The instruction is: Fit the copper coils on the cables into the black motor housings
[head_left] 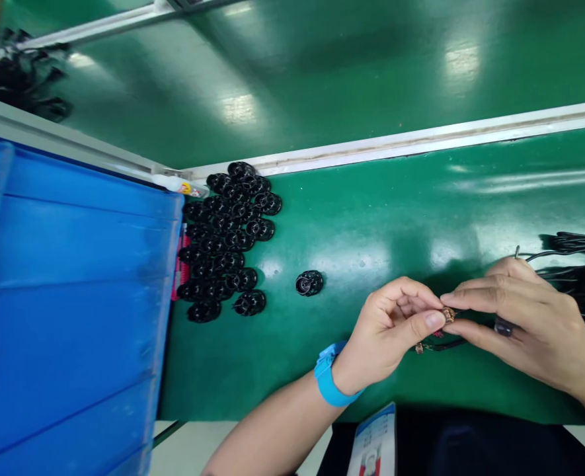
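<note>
My left hand [384, 330], with a blue band [328, 377] at its wrist, pinches a small copper-coloured metal piece [449, 315] between thumb and forefinger. From the other side, the fingertips of my right hand [535, 320] close on the same piece. A second copper-coloured piece [419, 348] hangs just below, at the end of a black cable [448, 345] that passes under my right hand. Something small and red shows between the hands, too hidden to name. To the left, a single black round socket-like part [309, 283] lies on the green table [351, 218].
Several more black round parts [227, 231] cluster beside a large blue bin [74, 297]. A white bottle [178, 185] lies behind them by the white rail [371, 142]. Bundled black cables [574, 291] lie at the right. Dark parts [24, 76] sit beyond the bin.
</note>
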Motion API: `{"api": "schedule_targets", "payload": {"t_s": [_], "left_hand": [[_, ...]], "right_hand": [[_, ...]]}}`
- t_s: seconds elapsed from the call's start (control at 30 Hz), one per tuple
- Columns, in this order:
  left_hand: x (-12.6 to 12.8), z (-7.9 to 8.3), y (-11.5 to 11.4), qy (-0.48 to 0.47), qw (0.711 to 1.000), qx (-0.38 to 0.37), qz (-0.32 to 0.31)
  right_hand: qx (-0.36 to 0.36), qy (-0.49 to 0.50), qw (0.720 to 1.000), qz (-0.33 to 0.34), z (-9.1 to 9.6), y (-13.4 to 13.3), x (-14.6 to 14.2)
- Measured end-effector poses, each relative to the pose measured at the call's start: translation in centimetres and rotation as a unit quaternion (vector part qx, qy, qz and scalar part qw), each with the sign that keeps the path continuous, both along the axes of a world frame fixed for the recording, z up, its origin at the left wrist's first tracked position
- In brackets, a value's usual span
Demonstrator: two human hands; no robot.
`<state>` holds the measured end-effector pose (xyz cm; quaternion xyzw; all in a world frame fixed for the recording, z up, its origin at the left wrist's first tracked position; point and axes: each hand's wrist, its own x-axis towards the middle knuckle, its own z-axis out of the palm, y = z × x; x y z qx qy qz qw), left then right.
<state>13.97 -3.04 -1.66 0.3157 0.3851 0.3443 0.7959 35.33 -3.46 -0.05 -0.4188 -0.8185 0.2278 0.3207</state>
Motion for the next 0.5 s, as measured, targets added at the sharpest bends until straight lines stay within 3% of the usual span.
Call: {"api": "schedule_targets", "payload": {"t_s": [0.2, 0.5], "left_hand": [[-0.05, 0.08, -0.20, -0.011, 0.999, 0.042, 0.003], [-0.29, -0.41, -0.54, -0.035, 0.999, 0.027, -0.001]], "right_hand": [[-0.009, 0.028, 0.999, -0.024, 0.07, 0.01, -0.31], [-0.019, 0.052, 0.998, -0.018, 0.20, 0.08, -0.41]]}}
